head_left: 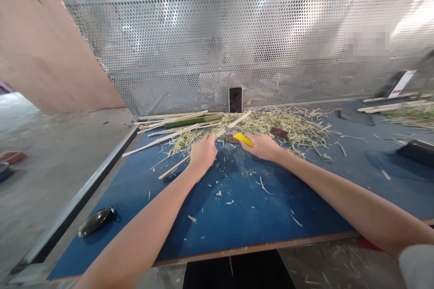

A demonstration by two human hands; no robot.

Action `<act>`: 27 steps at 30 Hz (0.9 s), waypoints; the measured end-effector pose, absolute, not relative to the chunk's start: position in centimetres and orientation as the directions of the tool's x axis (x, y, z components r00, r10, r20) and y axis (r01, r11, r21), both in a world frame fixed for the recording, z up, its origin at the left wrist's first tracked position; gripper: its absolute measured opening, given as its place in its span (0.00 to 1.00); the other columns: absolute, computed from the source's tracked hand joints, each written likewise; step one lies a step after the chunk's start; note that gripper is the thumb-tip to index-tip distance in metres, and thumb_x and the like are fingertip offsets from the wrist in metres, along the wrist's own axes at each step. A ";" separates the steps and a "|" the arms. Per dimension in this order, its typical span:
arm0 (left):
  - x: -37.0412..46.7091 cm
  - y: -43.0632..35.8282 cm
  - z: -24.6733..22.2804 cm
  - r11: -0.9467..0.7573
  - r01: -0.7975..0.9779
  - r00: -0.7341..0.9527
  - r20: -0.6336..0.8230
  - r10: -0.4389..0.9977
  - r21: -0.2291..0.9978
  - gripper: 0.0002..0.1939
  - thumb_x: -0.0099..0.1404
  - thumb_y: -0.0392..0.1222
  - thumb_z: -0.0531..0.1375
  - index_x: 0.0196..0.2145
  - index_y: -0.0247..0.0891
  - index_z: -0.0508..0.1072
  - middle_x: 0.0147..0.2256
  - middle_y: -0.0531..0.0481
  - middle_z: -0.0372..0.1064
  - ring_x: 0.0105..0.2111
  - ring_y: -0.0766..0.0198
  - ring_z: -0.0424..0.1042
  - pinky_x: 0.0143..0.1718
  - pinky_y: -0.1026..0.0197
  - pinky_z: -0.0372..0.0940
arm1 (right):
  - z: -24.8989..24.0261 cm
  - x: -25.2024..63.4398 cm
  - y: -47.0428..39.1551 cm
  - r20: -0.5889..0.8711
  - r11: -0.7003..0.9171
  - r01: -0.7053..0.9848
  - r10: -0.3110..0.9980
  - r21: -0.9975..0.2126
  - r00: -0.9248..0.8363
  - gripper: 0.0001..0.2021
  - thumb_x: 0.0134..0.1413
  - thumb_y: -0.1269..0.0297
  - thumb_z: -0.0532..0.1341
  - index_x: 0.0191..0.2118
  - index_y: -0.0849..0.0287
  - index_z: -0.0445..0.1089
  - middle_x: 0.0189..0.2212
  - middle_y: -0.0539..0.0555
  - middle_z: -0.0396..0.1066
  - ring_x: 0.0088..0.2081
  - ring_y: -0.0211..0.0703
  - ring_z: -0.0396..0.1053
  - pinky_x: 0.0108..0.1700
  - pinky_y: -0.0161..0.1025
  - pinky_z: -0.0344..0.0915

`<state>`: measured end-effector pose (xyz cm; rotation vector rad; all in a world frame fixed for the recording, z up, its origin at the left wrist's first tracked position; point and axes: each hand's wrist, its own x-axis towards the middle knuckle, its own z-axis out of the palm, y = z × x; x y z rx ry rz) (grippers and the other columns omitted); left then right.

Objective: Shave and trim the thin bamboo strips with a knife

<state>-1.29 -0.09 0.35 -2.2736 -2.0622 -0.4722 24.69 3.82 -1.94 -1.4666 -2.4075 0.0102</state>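
Observation:
My left hand is closed around a pale bamboo strip, which sticks out on both sides of the fist. In my right hand is a yellow-handled utility knife. Its blade lies close against the strip; whether it cuts in, I cannot tell. Just under the knife sits a small brown block, partly hidden. A heap of thin shavings spreads behind both hands. Several pale strips and a green bamboo length lie behind and left of my left hand.
A perforated metal panel closes off the back of the blue table, with a phone leaning on it. Another brown block rests among the shavings. A dark oval object lies front left, a black object far right.

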 end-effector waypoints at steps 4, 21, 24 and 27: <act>-1.1 -0.7 0.9 -0.095 0.979 0.052 0.232 0.971 0.181 0.21 0.86 0.42 0.48 0.57 0.41 0.81 0.48 0.37 0.84 0.47 0.46 0.83 0.49 0.50 0.72 | -2.2 24.6 4.0 0.272 0.488 0.857 0.858 -0.165 -0.436 0.24 0.78 0.41 0.52 0.53 0.51 0.78 0.29 0.57 0.79 0.32 0.56 0.77 0.36 0.48 0.66; -1.1 -1.4 2.0 -0.065 0.992 0.037 0.246 0.969 0.106 0.22 0.85 0.42 0.48 0.56 0.41 0.83 0.49 0.39 0.85 0.47 0.46 0.85 0.47 0.52 0.73 | -1.0 29.3 8.3 0.243 0.195 0.904 0.964 -0.380 -0.106 0.33 0.79 0.32 0.45 0.31 0.52 0.65 0.24 0.57 0.70 0.28 0.49 0.68 0.34 0.44 0.55; -1.0 -1.3 1.7 -0.079 0.991 0.052 0.234 0.971 0.110 0.22 0.85 0.42 0.49 0.56 0.41 0.83 0.49 0.40 0.86 0.47 0.46 0.85 0.47 0.52 0.73 | -1.1 30.1 8.8 0.296 0.188 0.901 0.953 -0.390 -0.070 0.34 0.78 0.30 0.45 0.30 0.52 0.64 0.25 0.58 0.70 0.29 0.49 0.68 0.35 0.44 0.54; -1.0 -1.2 1.3 -0.087 0.990 0.058 0.237 0.970 0.115 0.21 0.85 0.42 0.49 0.55 0.42 0.83 0.49 0.40 0.86 0.47 0.45 0.85 0.46 0.52 0.72 | -1.4 29.2 8.0 0.300 0.271 0.887 0.940 -0.375 -0.161 0.34 0.77 0.30 0.46 0.32 0.52 0.68 0.26 0.58 0.72 0.30 0.50 0.68 0.35 0.45 0.56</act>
